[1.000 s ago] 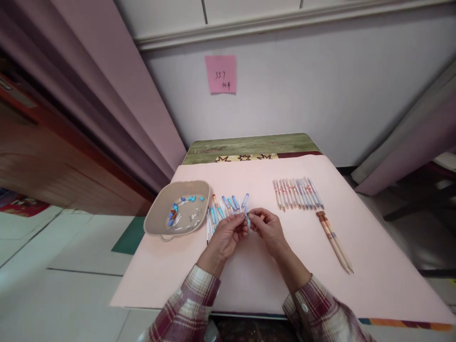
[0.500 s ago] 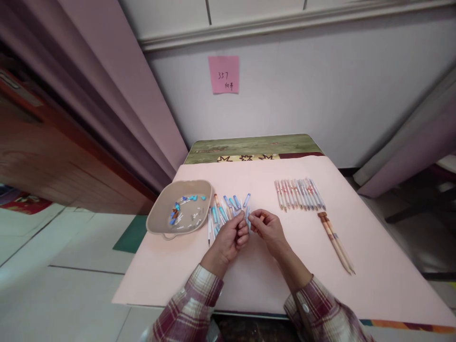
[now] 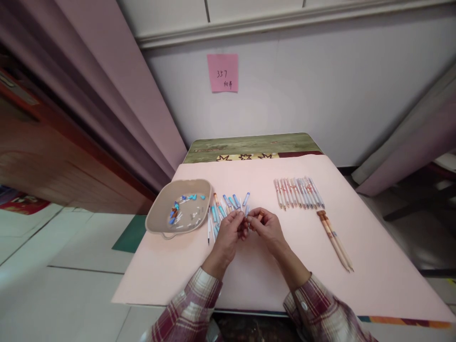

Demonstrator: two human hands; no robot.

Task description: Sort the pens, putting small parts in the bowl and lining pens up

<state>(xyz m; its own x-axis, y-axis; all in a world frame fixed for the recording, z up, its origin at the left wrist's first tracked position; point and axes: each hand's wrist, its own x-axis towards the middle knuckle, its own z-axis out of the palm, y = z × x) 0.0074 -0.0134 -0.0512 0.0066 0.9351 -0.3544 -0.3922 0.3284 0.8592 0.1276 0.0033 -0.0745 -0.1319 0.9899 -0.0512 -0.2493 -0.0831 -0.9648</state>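
Observation:
Over the middle of the table my left hand point(image 3: 231, 229) is closed in a pinch, a thin white pen refill point(image 3: 241, 204) seeming to stick up from its fingertips. Close beside it, fingertips nearly meeting, my right hand point(image 3: 266, 228) is curled round an orange-brown pen part point(image 3: 261, 216); most of that part is hidden by the fingers. Just beyond both hands lies a loose pile of blue, teal and orange pen barrels point(image 3: 231, 200), partly covered by the left hand. White refills with dark tips point(image 3: 209, 228) lie at the pile's left side.
At left stands a beige basket point(image 3: 156, 216) with blue, teal and brown small parts and white bits inside. A row of assembled pens point(image 3: 298, 192) lies at right, with two brown-topped pens point(image 3: 335, 241) below it. Pink paper point(image 3: 249, 285) covers the table.
Both hands stay in nearly the same place. The left fingers have loosened from a fist-like curl into a fingertip pinch, closer to the right fingertips.

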